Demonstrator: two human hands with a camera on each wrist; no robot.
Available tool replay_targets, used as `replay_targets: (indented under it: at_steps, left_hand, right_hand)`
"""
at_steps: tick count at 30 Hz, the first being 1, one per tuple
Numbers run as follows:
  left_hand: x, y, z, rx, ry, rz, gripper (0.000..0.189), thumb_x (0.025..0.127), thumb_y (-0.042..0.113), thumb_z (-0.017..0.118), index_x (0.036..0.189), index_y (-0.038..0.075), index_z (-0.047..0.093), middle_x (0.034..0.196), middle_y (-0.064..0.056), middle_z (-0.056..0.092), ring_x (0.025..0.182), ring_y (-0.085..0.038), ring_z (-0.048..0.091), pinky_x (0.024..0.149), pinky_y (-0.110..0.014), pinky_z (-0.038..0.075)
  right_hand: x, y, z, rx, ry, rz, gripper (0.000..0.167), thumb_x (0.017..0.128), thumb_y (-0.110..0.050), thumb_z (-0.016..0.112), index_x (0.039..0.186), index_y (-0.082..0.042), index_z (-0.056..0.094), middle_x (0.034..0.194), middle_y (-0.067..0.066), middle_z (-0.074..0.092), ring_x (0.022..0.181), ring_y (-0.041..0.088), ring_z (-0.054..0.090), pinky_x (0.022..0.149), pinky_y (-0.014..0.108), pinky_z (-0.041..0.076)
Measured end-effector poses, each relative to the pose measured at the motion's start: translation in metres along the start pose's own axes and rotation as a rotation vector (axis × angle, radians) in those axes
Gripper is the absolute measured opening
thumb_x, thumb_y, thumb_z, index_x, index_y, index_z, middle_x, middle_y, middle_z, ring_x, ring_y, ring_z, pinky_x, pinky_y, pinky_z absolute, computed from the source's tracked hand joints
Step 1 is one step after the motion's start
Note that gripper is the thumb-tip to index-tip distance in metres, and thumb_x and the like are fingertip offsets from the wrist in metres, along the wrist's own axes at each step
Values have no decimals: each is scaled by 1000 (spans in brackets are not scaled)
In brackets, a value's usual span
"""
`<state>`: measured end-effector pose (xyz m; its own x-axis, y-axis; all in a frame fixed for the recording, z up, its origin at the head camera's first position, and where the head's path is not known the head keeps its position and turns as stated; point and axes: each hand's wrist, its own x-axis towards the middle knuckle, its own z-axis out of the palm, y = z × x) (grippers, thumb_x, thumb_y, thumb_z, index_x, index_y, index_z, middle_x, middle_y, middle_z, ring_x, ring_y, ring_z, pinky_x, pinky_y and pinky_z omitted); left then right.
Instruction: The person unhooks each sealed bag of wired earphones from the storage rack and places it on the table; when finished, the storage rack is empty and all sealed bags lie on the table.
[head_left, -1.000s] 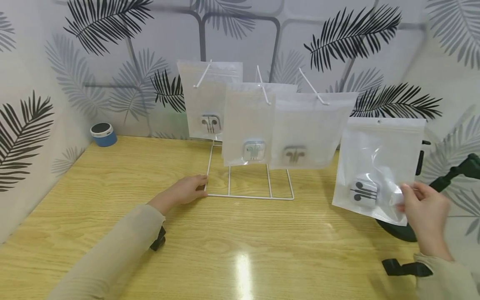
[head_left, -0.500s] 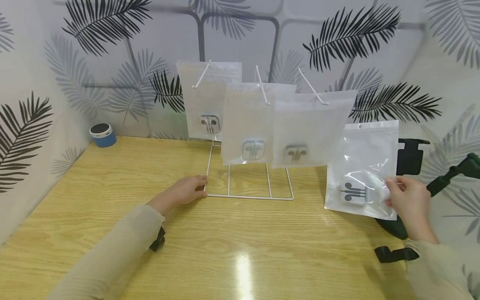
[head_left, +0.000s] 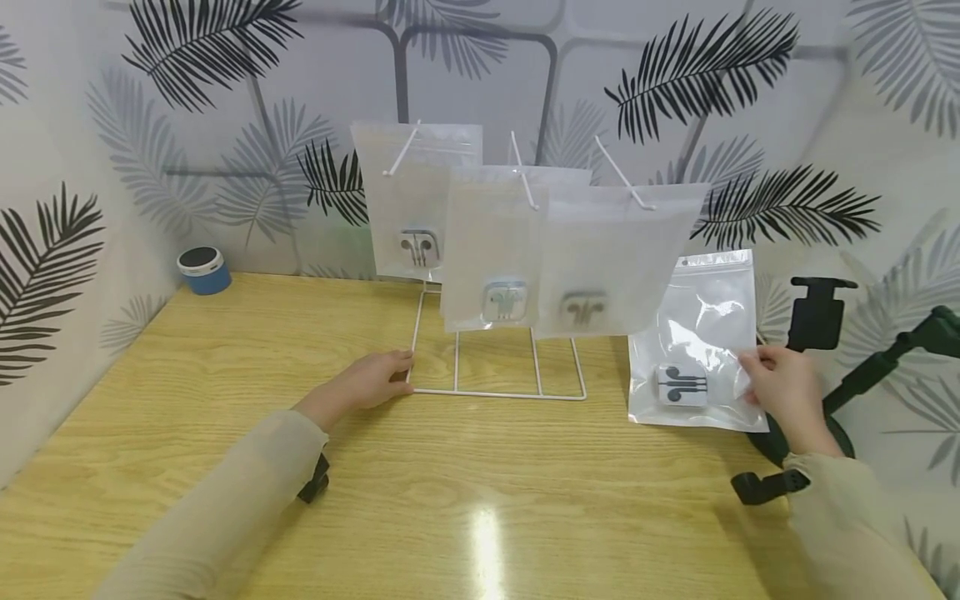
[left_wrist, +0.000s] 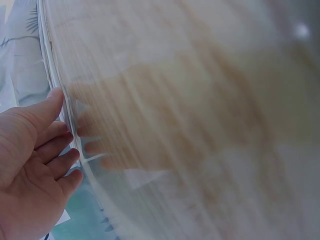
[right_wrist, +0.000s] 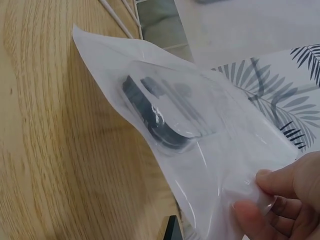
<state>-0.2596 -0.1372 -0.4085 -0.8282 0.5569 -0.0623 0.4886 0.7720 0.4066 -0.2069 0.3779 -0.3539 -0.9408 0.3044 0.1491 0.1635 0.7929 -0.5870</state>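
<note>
In the head view, my right hand [head_left: 783, 385] pinches the right edge of a clear-front white zip bag [head_left: 716, 317]. Inside it lies boxed earphones [head_left: 682, 386]; the right wrist view shows their clear case [right_wrist: 165, 107] through the plastic, tilted above the wood. My left hand [head_left: 367, 379] holds the left front corner of a white wire display rack [head_left: 498, 394], thumb and fingertips at the wire. Three frosted bags, the left one [head_left: 408, 183], the middle one [head_left: 487, 242] and the right one [head_left: 626, 258], hang from the rack's hooks, each with earphones showing through.
A blue round speaker [head_left: 204, 270] stands at the table's back left. Behind the held bag is a black stand [head_left: 817, 312] with a dark base. A leaf-patterned backdrop [head_left: 480, 83] rises behind the wooden table [head_left: 420, 500]. Black cameras sit on both wrists.
My right hand has carried the zip bag leftward, closer to the rack, uncovering more of the black stand. The left hand, the rack and its hanging bags stay in place.
</note>
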Motion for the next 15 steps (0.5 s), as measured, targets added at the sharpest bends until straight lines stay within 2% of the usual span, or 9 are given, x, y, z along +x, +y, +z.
replay_targets:
  at_steps: [5,9,15]
  left_hand:
    - [-1,0,0,6,-1,4,53,92,20,58,134,-8,41,140,-23,35,127,-38,33,105,-46,26]
    - [0,0,-1,4,-11,5,53,92,21,58,133,-8,42,140,-23,35,128,-38,32,105,-46,26]
    - [-1,0,-1,-1,-16,-1,54,92,21,58,135,-7,40,141,-22,34,129,-37,31,105,-46,26]
  right_hand:
    - [10,1,7,-28,-74,-18,36,95,-17,49,113,14,51,72,16,59,47,18,56,45,32,45]
    - [16,1,12,-62,-139,-20,37,95,-18,49,113,14,50,74,16,61,49,17,58,48,29,44]
    - [26,5,22,-26,-240,26,37,96,-18,48,114,14,49,82,18,58,53,16,58,51,29,49]
